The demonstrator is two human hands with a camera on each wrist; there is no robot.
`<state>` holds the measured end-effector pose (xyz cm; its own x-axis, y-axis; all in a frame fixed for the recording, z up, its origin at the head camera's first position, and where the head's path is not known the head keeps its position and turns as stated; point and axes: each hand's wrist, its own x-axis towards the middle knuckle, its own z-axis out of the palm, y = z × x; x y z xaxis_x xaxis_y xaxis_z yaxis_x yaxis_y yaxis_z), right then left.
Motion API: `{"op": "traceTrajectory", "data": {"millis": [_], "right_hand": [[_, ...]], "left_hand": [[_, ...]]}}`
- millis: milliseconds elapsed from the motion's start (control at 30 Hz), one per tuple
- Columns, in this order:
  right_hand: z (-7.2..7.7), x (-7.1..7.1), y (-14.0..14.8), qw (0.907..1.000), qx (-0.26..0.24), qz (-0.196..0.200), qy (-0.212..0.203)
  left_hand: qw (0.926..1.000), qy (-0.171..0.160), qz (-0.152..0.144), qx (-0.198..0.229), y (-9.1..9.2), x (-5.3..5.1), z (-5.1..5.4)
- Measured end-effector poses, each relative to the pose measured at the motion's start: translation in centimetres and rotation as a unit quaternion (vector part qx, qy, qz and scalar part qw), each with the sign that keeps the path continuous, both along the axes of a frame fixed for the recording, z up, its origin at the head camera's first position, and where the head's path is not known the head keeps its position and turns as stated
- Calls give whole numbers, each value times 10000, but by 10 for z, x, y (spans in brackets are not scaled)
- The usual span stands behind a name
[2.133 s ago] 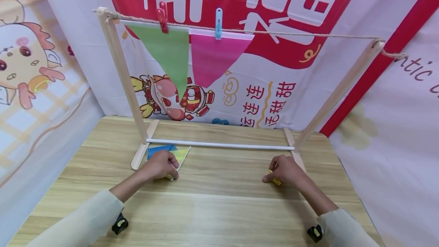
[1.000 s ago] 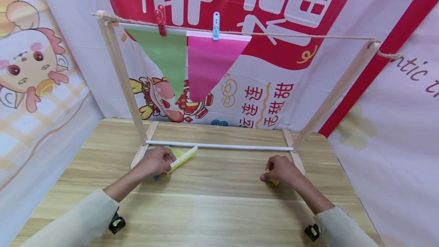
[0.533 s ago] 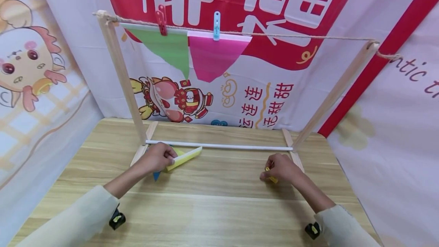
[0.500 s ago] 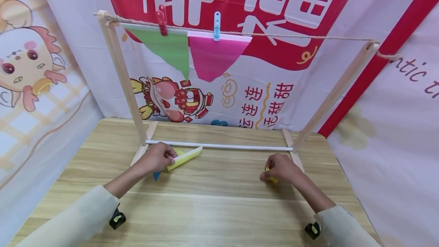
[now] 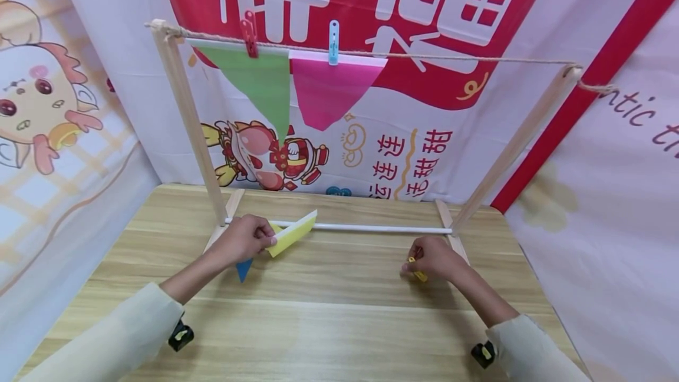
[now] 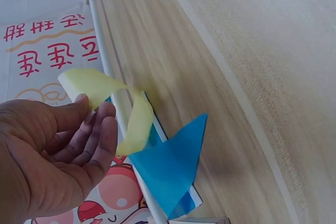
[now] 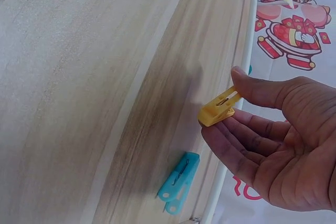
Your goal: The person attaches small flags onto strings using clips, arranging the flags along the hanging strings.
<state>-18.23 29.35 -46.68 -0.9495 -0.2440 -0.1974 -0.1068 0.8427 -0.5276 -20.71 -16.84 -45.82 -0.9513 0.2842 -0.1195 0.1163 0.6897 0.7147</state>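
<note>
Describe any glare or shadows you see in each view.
Head view: pale sheen on the near tabletop; left wrist view: soft shadow beside the blue pennant, upper right washed pale; right wrist view: soft shadow up-left of the yellow clothespin.

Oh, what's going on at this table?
Someone's left hand pinches a yellow pennant above the table, while their right hand holds a yellow clip. Behind, a cord strung between two wooden posts carries a green pennant under a red clip and a pink pennant under a light blue clip. A blue pennant is by the left hand, and a teal clip lies near the right. The yellow pennant is not on the cord.
</note>
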Motion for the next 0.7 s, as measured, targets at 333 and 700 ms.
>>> {"op": "traceTrajectory", "data": {"millis": [333, 700], "right_hand": [[-27, -23, 22, 9994, -39, 301, 154], [14, -5, 0, 9994, 228, 85, 250]], "left_hand": [[9995, 287, -61, -88, 2, -6, 10], [9978, 648, 13, -99, 7, -13, 34]]}}
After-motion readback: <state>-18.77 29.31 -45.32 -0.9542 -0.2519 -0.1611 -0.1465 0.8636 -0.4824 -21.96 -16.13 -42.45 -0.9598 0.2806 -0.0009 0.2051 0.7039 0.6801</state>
